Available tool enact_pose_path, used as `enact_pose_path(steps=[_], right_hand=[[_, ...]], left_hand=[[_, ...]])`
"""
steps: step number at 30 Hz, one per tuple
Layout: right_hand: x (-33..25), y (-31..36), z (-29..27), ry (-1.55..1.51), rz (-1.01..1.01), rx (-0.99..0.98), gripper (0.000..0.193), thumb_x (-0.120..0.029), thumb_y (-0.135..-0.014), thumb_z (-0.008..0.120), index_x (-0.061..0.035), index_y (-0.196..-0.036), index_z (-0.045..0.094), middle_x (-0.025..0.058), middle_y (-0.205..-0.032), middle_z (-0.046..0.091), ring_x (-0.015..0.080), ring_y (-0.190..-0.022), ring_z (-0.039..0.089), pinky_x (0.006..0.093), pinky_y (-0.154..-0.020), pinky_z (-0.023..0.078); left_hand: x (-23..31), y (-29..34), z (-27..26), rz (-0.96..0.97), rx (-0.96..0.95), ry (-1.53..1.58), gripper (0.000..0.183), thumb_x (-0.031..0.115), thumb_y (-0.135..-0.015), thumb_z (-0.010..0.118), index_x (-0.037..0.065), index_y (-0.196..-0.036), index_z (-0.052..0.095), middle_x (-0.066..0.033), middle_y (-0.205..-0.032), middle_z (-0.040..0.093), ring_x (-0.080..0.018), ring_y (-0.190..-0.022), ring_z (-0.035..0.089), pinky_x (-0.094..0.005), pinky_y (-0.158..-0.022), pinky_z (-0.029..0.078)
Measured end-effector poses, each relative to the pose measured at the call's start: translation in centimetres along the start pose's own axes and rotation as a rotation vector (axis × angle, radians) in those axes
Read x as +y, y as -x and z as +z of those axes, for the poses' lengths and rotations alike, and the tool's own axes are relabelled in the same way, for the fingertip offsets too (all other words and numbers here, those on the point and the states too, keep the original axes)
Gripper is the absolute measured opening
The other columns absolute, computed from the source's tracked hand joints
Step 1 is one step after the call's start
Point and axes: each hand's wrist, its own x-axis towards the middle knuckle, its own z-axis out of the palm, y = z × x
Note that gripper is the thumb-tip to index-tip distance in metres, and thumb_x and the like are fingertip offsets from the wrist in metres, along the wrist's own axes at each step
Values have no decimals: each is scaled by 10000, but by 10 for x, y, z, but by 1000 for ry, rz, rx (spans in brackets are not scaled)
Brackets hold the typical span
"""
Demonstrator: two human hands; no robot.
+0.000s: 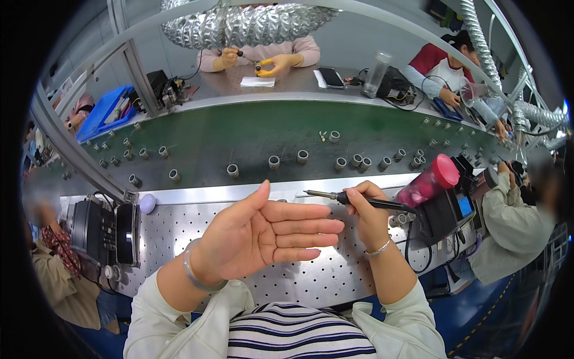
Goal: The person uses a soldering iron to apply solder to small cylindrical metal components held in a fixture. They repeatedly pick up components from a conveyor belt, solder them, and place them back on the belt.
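My left hand (251, 233) is held flat above the perforated metal worktop (179, 239), palm turned up and fingers stretched toward the right; nothing lies in it. In my right hand (369, 218) is a soldering iron (373, 203) with a black handle, gripped between thumb and fingers. Its bare metal tip points left, just beyond my left fingertips and apart from them. A black cable runs from the handle down to the soldering station (445, 209), a dark box with a blue display at the right.
A green conveyor belt (197, 128) carries several small metal cylinders (274, 161). Right of my hands stands a pink jar (427, 182); black equipment (95, 230) and a round lilac object (147, 203) are at left. A silver duct (251, 27) hangs overhead. Co-workers sit opposite and on both sides.
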Motion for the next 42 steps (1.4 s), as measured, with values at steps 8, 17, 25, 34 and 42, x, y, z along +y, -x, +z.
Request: enact_pose_path(steps=[8, 17, 25, 34, 42], right_hand=[[5, -2, 1, -5, 46, -3, 149, -101, -847, 660, -63, -737, 567, -21, -609, 539, 34, -528, 446, 183, -499, 324], [4, -2, 3, -9, 39, 2, 138, -110, -845, 666, -64, -749, 578, -23, -597, 537, 30, -517, 439, 186, -482, 314], [6, 0, 3, 7, 40, -17, 128, -108, -843, 664, -62, -757, 581, -21, -605, 544, 32, -528, 455, 180, -488, 329], [6, -1, -4, 31, 44, -15, 119, -104, -840, 650, -57, -754, 582, -8, -637, 551, 46, -544, 468, 182, -497, 328], [14, -4, 6, 112, 5, -45, 123, -71, -823, 646, -46, -729, 572, 8, -633, 544, 69, -532, 480, 200, -471, 348]], left_hand=[[-5, 11, -2, 30, -136, -33, 735, 500, -990, 109, -88, -1364, 344, -276, -1390, 380, -357, -1306, 388, -425, -1083, 337], [-9, 11, 6, 15, -100, 28, 712, 457, -1000, 132, -136, -1356, 306, -333, -1393, 325, -406, -1304, 366, -467, -1052, 370], [-24, 9, 5, 289, 35, -157, 142, -7, -833, 619, -27, -974, 623, -193, -1087, 567, -198, -886, 624, -258, -733, 547], [-22, 1, -2, 277, 15, -88, 188, 125, -916, 583, 30, -755, 574, -76, -705, 609, -112, -553, 564, -199, -535, 482], [-23, -6, 14, 435, -191, -958, 136, 78, -888, 573, 11, -889, 692, -117, -1079, 599, -249, -1056, 551, -342, -933, 405]])
